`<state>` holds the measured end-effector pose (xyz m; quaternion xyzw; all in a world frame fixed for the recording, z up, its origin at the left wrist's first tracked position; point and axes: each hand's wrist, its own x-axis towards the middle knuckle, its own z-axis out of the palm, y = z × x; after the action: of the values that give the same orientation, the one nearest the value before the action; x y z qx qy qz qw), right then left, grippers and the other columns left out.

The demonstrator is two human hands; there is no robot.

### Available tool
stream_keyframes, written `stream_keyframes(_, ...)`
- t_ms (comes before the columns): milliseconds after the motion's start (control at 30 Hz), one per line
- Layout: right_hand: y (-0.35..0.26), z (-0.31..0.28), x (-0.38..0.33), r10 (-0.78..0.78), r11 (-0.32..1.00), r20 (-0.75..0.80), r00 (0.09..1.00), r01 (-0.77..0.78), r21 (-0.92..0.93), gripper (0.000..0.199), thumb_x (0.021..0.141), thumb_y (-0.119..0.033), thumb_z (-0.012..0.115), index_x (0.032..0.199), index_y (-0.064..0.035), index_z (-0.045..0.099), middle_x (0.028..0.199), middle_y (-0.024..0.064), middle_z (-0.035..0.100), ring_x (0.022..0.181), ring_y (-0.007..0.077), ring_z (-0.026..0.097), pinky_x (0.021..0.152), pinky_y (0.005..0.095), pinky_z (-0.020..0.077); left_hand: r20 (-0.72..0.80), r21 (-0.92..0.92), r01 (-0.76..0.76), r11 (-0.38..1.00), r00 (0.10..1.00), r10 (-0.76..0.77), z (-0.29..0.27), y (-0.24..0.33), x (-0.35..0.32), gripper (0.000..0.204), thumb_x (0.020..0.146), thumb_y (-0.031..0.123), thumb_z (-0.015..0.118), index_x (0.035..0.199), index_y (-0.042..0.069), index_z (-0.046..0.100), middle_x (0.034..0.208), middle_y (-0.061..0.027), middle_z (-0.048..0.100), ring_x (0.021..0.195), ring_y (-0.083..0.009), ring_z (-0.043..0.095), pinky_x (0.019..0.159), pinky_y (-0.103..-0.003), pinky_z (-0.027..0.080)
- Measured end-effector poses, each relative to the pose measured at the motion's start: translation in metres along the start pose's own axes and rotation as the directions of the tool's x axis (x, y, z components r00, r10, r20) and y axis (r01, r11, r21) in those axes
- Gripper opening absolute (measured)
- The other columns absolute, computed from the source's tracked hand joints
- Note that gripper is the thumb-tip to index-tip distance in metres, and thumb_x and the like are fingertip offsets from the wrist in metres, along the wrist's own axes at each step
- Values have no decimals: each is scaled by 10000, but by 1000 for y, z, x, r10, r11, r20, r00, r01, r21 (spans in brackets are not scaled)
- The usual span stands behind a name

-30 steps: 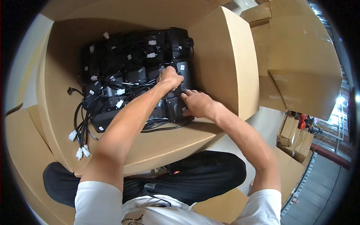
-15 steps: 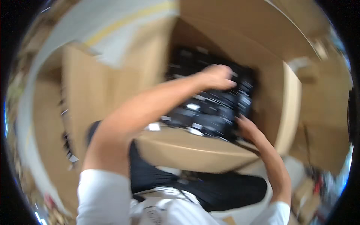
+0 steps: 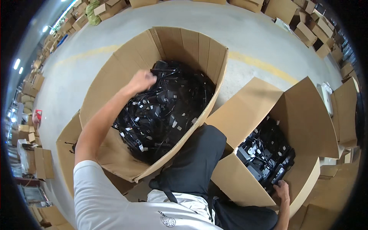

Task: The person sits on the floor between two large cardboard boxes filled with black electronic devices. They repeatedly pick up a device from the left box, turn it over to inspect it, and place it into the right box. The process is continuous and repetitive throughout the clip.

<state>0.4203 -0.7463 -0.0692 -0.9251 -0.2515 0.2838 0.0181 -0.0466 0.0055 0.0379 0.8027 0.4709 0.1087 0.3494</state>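
Observation:
My left hand (image 3: 143, 81) is over the tall carton (image 3: 111, 76), beside a black power adapter (image 3: 161, 66) on top of the heap. Motion smears its curled fingers, so I cannot make out a grip. Black adapters with tangled cables (image 3: 168, 99) and white tags fill this carton's lower part. To the right, my right hand (image 3: 282, 190) reaches into the near corner of a second carton (image 3: 237, 178). Its fingers are closed at the end of a long black adapter (image 3: 276, 177). Grey and black adapters with cables (image 3: 257, 153) lie around it.
The right carton's flaps (image 3: 249, 105) stand out toward the tall carton. My knee (image 3: 205, 143) is between the two cartons. A yellow line (image 3: 264, 67) crosses the grey floor behind them. Stacked cartons (image 3: 310, 30) line the far side, and more cardboard (image 3: 341, 184) lies at right.
My left hand has moved from above the neatly packed black items to the tall carton on the left. The view has swung left. My right hand stays at the right carton.

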Motion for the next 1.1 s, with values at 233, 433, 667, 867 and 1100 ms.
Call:
stream_keyframes(233, -26, -21, -41, -191, 981, -21, 981, 191, 26, 298, 793, -205, 774, 929, 32, 656, 815, 192, 641, 735, 325, 650, 692, 423, 517, 43, 50, -20, 999, 999, 18, 133, -87, 0, 448, 871, 434, 735, 836, -13, 729, 836, -175, 744, 830, -350, 723, 788, -438, 562)
stream_keyframes(433, -91, -32, -53, -187, 979, -47, 981, 190, 74, 382, 845, -211, 801, 1115, 36, 691, 1005, 167, 745, 895, 244, 738, 797, 352, 584, -238, 370, -184, 911, 929, 284, 182, -60, 39, 617, 856, 542, 732, 1099, -22, 678, 1284, -218, 624, 1285, -406, 505, 1034, -529, 413)
stream_keyframes(667, -84, -24, -60, -101, 993, -86, 991, 106, 55, 352, 863, -233, 785, 1093, 24, 713, 958, 152, 753, 875, 214, 737, 791, 336, 579, 246, 858, -271, 436, 963, 113, 179, -2, 66, 737, 851, 657, 675, 1261, 46, 715, 1278, -153, 671, 1338, -348, 469, 1149, -510, 266)
stream_keyframes(867, -94, -23, -58, -145, 978, -53, 988, 152, 146, 352, 872, -233, 778, 1112, 19, 722, 971, 191, 756, 882, 287, 747, 810, 373, 576, 447, 677, -287, 677, 892, -69, 162, 4, 78, 854, 761, 739, 735, 1208, 12, 724, 1284, -190, 688, 1213, -355, 642, 1027, -456, 489)
stream_keyframes(1100, -94, -20, -50, -155, 981, 7, 988, 153, 123, 299, 898, -223, 738, 1091, 6, 733, 971, 171, 749, 871, 267, 724, 799, 356, 557, 529, 607, -468, 642, 841, 113, 167, 34, 18, 681, 716, 550, 855, 1087, -5, 723, 1145, -226, 716, 1046, -346, 715, 873, -447, 586)
